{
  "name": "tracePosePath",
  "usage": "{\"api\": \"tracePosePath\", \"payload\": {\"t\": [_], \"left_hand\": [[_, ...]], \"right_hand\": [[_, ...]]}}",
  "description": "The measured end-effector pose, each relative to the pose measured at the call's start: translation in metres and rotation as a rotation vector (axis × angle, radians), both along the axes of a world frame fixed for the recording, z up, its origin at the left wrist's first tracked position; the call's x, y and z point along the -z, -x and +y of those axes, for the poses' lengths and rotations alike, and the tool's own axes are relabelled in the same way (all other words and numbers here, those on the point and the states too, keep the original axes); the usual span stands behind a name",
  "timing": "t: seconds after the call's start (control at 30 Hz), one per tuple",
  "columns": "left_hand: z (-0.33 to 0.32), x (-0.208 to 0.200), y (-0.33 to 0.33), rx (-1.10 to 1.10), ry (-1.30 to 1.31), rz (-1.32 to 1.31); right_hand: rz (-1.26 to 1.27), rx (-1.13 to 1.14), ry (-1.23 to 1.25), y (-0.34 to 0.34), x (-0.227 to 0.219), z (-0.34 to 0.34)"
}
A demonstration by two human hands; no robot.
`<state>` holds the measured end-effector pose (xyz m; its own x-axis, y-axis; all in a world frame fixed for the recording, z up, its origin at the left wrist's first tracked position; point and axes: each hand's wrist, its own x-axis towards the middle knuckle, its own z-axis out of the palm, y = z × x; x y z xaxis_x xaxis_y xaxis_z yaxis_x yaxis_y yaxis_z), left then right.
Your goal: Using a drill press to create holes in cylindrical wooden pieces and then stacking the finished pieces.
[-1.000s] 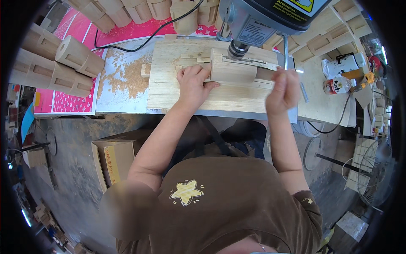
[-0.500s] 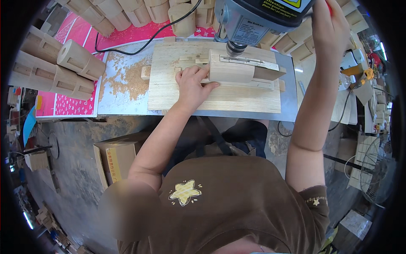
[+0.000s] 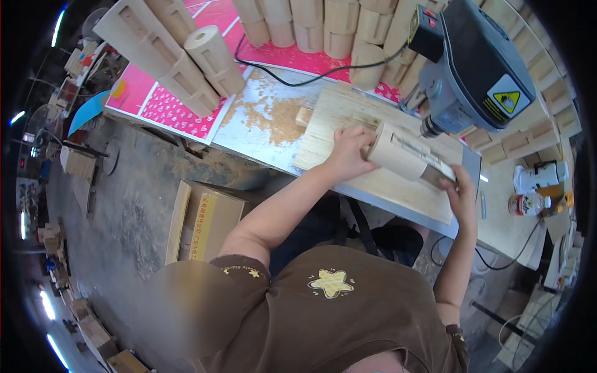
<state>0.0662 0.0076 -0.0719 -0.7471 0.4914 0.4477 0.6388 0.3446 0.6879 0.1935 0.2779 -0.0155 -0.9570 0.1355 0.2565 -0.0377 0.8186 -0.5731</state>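
Note:
A pale wooden cylinder [image 3: 393, 151] with a slotted strip [image 3: 418, 149] along its top is between my two hands over a flat wooden board [image 3: 321, 132]. My left hand [image 3: 352, 154] grips its left end, thumb on the near side. At the other end my right hand [image 3: 459, 191] has its fingers closed round the recessed end of the piece. The cylinder looks tilted up from the board, though its underside is hidden. Just beyond it is the chuck [image 3: 430, 127] of a drill press [image 3: 476, 68].
More wooden cylinders [image 3: 214, 56] stand stacked at the left and along the back. Sawdust [image 3: 273, 118] covers part of the metal tabletop [image 3: 249, 149]. A black cable [image 3: 298, 83] crosses behind the board. A plastic bottle [image 3: 525, 204] lies at the right; below the table is a cardboard box [image 3: 211, 217].
My right hand has come down from beside the drill press head to the cylinder's right end. The cylinder has shifted away from under the chuck. The whole view has swung left.

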Motion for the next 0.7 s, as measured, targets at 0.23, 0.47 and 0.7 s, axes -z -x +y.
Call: {"api": "tracePosePath", "payload": {"t": [0.23, 0.47, 0.7], "left_hand": [[-0.107, -0.093, 0.021, 0.251, 0.007, 0.012], [-0.196, -0.225, 0.095, -0.23, 0.664, 0.441], [-0.207, -0.287, 0.17, -0.74, 1.148, 0.354]], "right_hand": [[-0.072, -0.028, 0.159, -0.028, -0.008, -0.023], [0.021, 0.063, 0.259, -0.042, 0.004, -0.016], [0.05, 0.08, 0.185, -0.044, -0.002, -0.023]]}}
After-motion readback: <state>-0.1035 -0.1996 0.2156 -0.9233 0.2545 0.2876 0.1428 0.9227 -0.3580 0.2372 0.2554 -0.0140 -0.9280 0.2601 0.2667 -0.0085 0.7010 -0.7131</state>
